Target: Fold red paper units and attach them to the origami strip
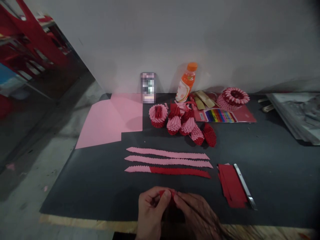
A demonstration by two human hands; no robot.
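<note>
Close to the table's front edge, my left hand [153, 208] and my right hand [192, 208] pinch a small piece of red paper [172, 199] between thumbs and fingers. Most of the piece is hidden by the fingers. Just beyond the hands lie a strip of folded pink and red paper pieces [180, 171] and two all-pink strips, a nearer pink strip [170, 161] and a farther pink strip [170, 153]. Right of my right hand is a stack of red paper rectangles [232, 186], with a silver metal blade-like tool [244, 186] along its right side.
Pink paper sheets [107, 123] cover the back left. Against the wall stand a phone [148, 88] and an orange drink bottle [186, 81]. Several folded-paper shapes [174, 123] sit mid-back, and a round pink paper piece [233, 99] rests on a paper pack [240, 116].
</note>
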